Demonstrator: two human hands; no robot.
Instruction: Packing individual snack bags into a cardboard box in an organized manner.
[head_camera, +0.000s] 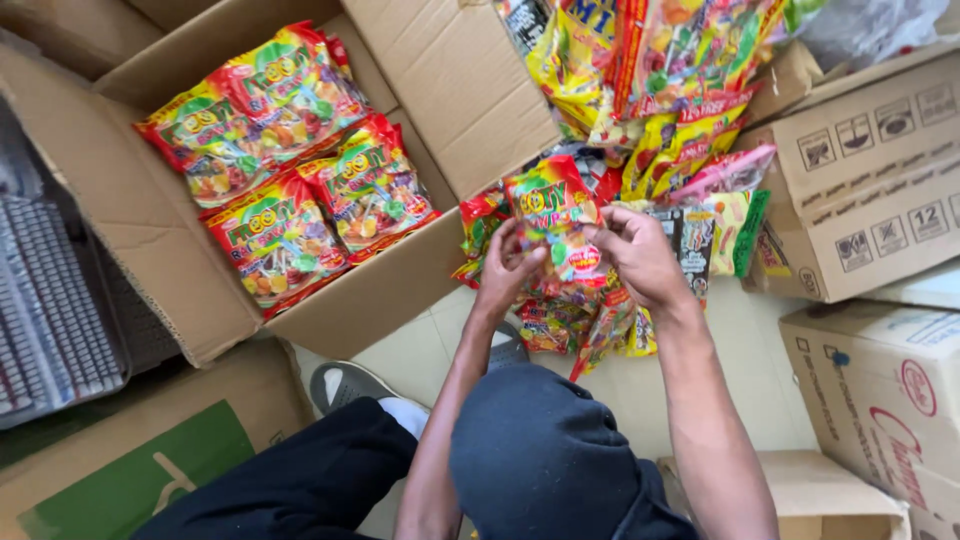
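Cardboard formed the open box (400, 285) at ten o'clock, its flaps folded out, and four glossy candy bags (285, 150) were laid flat inside it in red, yellow and green, packed edge to edge. A loose heap of bags (660, 110) was piled at one o'clock, shiny and crumpled, spilling down onto the pale tiled floor (745, 370). Closed printed cartons (870, 190) were stacked at three o'clock.

One candy bag (555, 215) was held up near the centre, just in front of the heap, its plastic smooth and rectangular. It was pinched at its lower left edge by the left hand (505, 270), fingers curled shut on the film. Its right edge was gripped by the right hand (640, 255), thumb over the front and fingers closed behind. Both forearms were raised from six o'clock, elbows bent above dark-trousered knees. A grey shoe (345, 385) was seen at seven o'clock beside the box.
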